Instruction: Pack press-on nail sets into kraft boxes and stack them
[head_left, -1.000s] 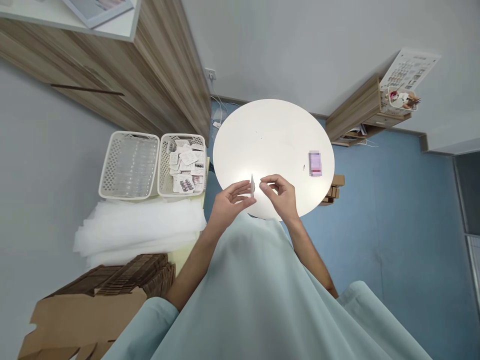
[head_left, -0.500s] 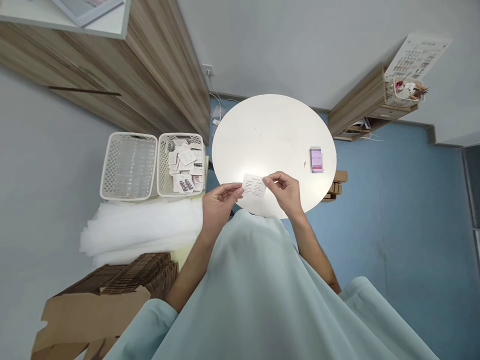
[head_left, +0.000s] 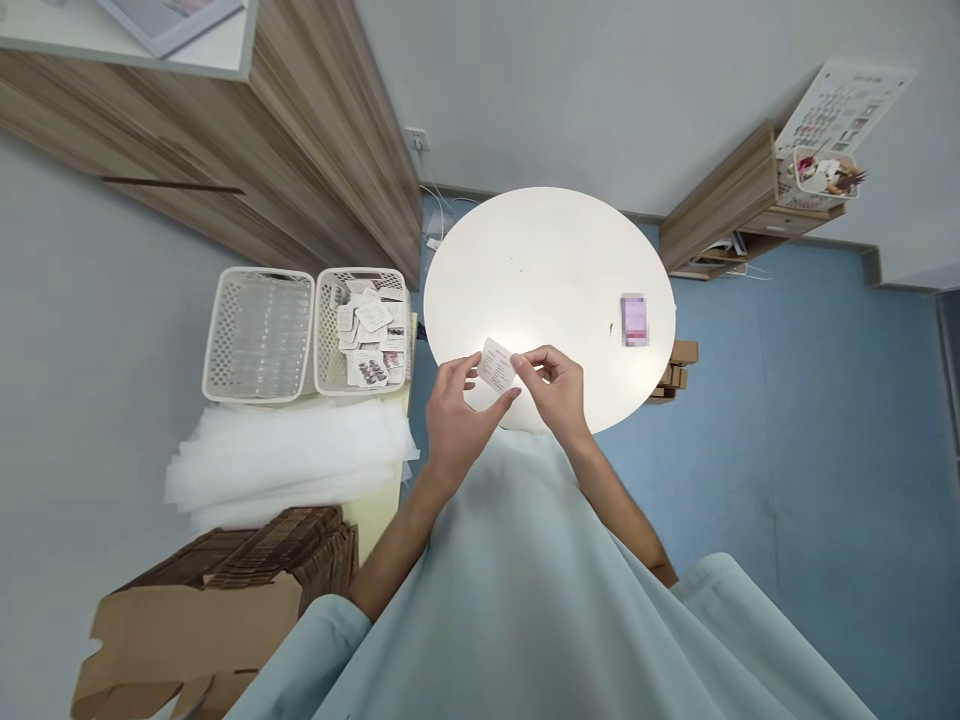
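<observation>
A small white printed card with rounded corners is over the near edge of the round white table. My right hand pinches its right corner between thumb and index finger. On the other side, my left hand has its thumb and fingers spread around the card. The left fingertips come close to the card's left side and the thumb lies just below it; whether they touch is hard to see. The card is tilted, its lines of print facing me.
A purple pack, blurred out, lies on the table's right side. To the left are a basket of cards, a basket of clear plastic pieces, white foam sheets and flat cardboard. Small brown boxes stand right of the table.
The card has turned clockwise and shifted slightly left with my right hand. My left hand has let go of its left edge and spread its fingers around it.
</observation>
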